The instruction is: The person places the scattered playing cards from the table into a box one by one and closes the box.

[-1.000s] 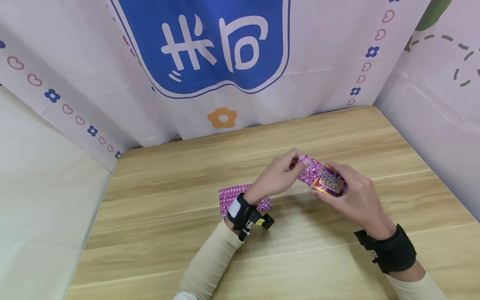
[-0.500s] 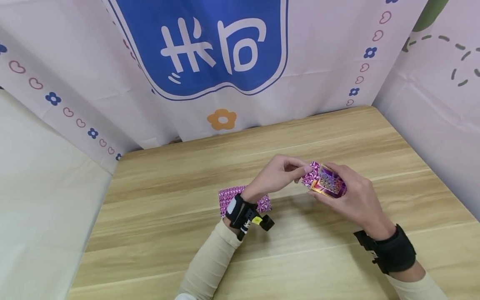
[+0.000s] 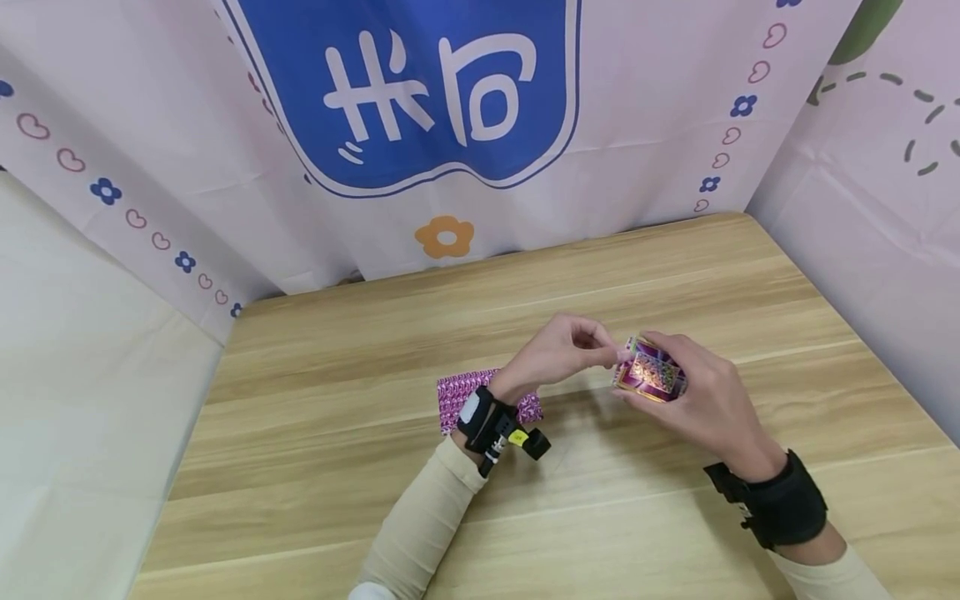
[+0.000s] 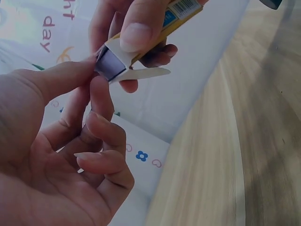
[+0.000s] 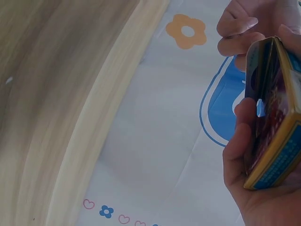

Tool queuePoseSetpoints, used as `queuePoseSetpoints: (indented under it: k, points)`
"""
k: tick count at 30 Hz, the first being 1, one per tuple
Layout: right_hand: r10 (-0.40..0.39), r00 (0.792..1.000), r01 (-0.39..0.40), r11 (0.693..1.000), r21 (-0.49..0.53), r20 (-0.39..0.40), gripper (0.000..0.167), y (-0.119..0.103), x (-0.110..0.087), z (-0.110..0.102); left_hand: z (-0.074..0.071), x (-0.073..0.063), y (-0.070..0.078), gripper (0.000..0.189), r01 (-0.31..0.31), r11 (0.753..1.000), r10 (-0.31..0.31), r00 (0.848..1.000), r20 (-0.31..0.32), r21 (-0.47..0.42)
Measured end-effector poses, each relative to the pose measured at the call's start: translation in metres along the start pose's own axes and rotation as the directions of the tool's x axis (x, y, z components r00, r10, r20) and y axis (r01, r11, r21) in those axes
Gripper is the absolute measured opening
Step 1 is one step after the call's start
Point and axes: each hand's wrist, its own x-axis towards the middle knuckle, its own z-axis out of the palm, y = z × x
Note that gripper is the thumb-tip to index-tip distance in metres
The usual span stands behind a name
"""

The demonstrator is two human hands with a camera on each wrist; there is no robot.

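A small purple and gold card box [image 3: 651, 372] is in my right hand [image 3: 708, 400], gripped along both sides with its open end facing left. In the left wrist view, a white flap [image 4: 150, 73] stands out from that end and a dark, flat surface shows inside the opening. Thumb and forefinger of my left hand [image 3: 562, 350] pinch together at the opening's edge; exactly which part they hold is hard to tell. The box's blue and gold side [image 5: 277, 160] shows in the right wrist view. Pink-and-white patterned cards [image 3: 461, 396] lie partly behind my left wrist.
Both hands are above a wooden table [image 3: 315, 483]. A white printed cloth [image 3: 637, 175] hangs along its back edge, and another pale cloth [image 3: 862, 250] stands at the right. Each wrist wears a black strap [image 3: 780, 504].
Pink patterned cards that stuck out of the box have slid rightward into it. My left hand followed them toward the opening, while my right hand stayed almost in place.
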Motion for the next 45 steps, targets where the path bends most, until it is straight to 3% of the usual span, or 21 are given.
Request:
queuePoseSetpoints:
  k: [10,13,15,17,18,19,21,23,24,26,27,29,32,36,37,39,41,43,45]
  points:
    - [-0.012,1.000,0.012,1.000,0.008,0.019,0.084,0.000,0.002,0.001,-0.012,0.002,0.000,0.016,-0.009,0.996,0.002,0.998,0.069,0.093]
    - [-0.004,1.000,0.005,1.000,-0.011,0.021,0.085,0.000,0.004,0.001,-0.024,0.003,0.002,0.018,-0.035,0.987,0.028,0.998,0.049,0.159]
    - [0.004,1.000,-0.004,1.000,-0.026,0.026,0.086,0.000,0.005,0.001,-0.034,0.001,0.003,0.018,-0.026,0.966,0.023,1.000,0.014,0.258]
    - [0.013,0.999,-0.012,0.999,-0.034,0.035,0.086,0.000,0.006,0.000,-0.044,-0.002,0.002,0.019,0.027,0.911,-0.016,0.999,-0.030,0.412]
    - [0.016,0.999,-0.014,0.999,-0.037,0.040,0.086,0.000,0.006,0.000,-0.048,-0.004,0.001,0.021,0.072,0.866,-0.053,0.997,-0.053,0.494]
    - [0.019,0.999,-0.017,0.999,-0.038,0.044,0.086,-0.001,0.006,0.000,-0.052,-0.006,-0.001,0.023,0.123,0.802,-0.097,0.992,-0.075,0.584]
    - [0.024,0.998,-0.023,0.999,-0.037,0.051,0.085,-0.001,0.005,0.000,-0.057,-0.011,-0.005,0.033,0.228,0.650,-0.209,0.971,-0.118,0.725]
    - [0.029,0.998,-0.027,0.999,-0.037,0.056,0.084,-0.001,0.005,0.000,-0.060,-0.013,-0.011,0.047,0.314,0.495,-0.316,0.933,-0.169,0.810]
    - [0.029,0.998,-0.027,0.999,-0.038,0.058,0.084,-0.001,0.005,0.000,-0.060,-0.013,-0.014,0.054,0.343,0.438,-0.359,0.914,-0.189,0.831]
    - [0.028,0.998,-0.025,0.999,-0.039,0.064,0.084,-0.001,0.004,0.001,-0.059,-0.012,-0.020,0.067,0.375,0.383,-0.415,0.886,-0.205,0.844]
    - [0.026,0.997,-0.024,0.999,-0.038,0.069,0.084,-0.001,0.003,0.001,-0.058,-0.011,-0.023,0.072,0.383,0.378,-0.429,0.879,-0.208,0.843]
    - [0.025,0.997,-0.022,0.999,-0.038,0.077,0.084,0.000,0.002,0.001,-0.053,-0.007,-0.029,0.075,0.359,0.410,-0.418,0.891,-0.177,0.838]
    - [0.028,0.996,-0.025,0.999,-0.041,0.089,0.084,0.000,0.000,0.002,-0.043,0.000,-0.034,0.073,0.258,0.472,-0.361,0.929,-0.082,0.843]
    - [0.036,0.994,-0.032,0.999,-0.039,0.100,0.085,0.000,-0.002,0.003,-0.030,0.005,-0.035,0.064,0.103,0.506,-0.275,0.960,0.047,0.856]
    - [0.036,0.994,-0.032,0.999,-0.037,0.101,0.085,0.001,-0.002,0.003,-0.027,0.006,-0.035,0.060,0.070,0.530,-0.255,0.964,0.080,0.845]
    - [0.032,0.994,-0.028,0.999,-0.035,0.103,0.085,0.001,-0.002,0.004,-0.024,0.006,-0.031,0.049,0.012,0.601,-0.202,0.970,0.137,0.799]
    - [0.026,0.995,-0.023,0.999,-0.038,0.097,0.084,0.001,-0.002,0.004,-0.022,0.007,-0.026,0.036,-0.034,0.690,-0.121,0.979,0.162,0.723]
    - [0.025,0.996,-0.021,0.999,-0.047,0.086,0.085,0.001,-0.001,0.004,-0.019,0.007,-0.019,0.024,-0.060,0.781,-0.022,0.992,0.124,0.621]
    - [0.031,0.997,-0.027,0.998,-0.060,0.072,0.086,0.001,0.000,0.005,-0.016,0.006,-0.010,0.021,-0.093,0.845,0.093,0.995,0.026,0.527]
